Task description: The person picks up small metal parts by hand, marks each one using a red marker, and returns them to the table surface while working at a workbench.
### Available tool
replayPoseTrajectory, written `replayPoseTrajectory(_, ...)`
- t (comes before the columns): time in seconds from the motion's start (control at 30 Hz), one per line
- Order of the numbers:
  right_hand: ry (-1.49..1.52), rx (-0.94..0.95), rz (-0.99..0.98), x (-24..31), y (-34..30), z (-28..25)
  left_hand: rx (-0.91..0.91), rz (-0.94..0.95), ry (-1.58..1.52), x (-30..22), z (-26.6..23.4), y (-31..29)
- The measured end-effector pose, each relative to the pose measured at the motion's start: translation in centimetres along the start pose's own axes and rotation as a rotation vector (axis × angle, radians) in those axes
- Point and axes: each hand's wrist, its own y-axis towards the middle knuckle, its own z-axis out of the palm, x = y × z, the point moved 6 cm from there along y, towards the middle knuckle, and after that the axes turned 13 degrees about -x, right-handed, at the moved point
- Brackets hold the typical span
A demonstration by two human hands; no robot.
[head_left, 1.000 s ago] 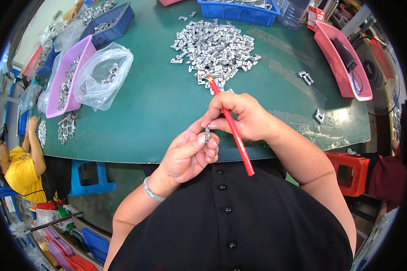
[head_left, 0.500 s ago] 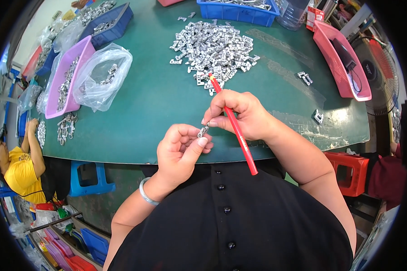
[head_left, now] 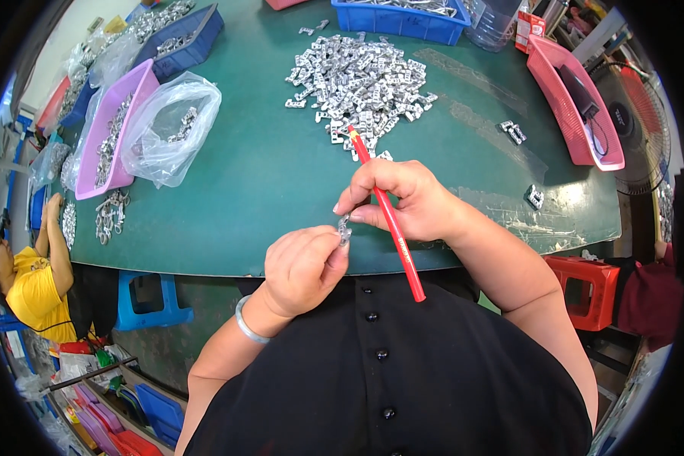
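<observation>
My left hand (head_left: 304, 270) pinches a small silver metal fitting (head_left: 344, 232) between thumb and fingers, close above the table's near edge. My right hand (head_left: 406, 199) has a long red pencil (head_left: 397, 232) lying across its palm side, with one end towards a pile and the other towards my body. The thumb and forefinger of that hand meet at the top of the same fitting. Beyond my hands, a heap of similar silver metal fittings (head_left: 365, 80) lies on the green table (head_left: 243, 152).
Left stand a pink basket (head_left: 88, 156) of metal parts, a clear plastic bag (head_left: 159, 156) and a blue bin (head_left: 209, 38). Loose clasps (head_left: 114, 216) lie nearby. Another blue bin (head_left: 403, 23) is at the back. A pink basket (head_left: 558, 99) stands right. A co-worker in yellow (head_left: 38, 285) sits left.
My left hand has turned over and its fingers have curled in around the metal fitting, which now stands more upright. The pencil has swung slightly, its near end moving left.
</observation>
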Motion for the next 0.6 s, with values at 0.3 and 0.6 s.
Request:
replayPoseTrajectory(0.3, -0.052, 0.012, -0.011, 0.3, 0.1, -0.1, -0.025, -0.199, -0.036, 1.4, -1.1, -0.2)
replayPoseTrajectory(0.6, -0.037, -0.011, -0.047, 0.0, 0.0, -0.1, 0.049, -0.050, -0.052, 1.1, -1.3, 0.5)
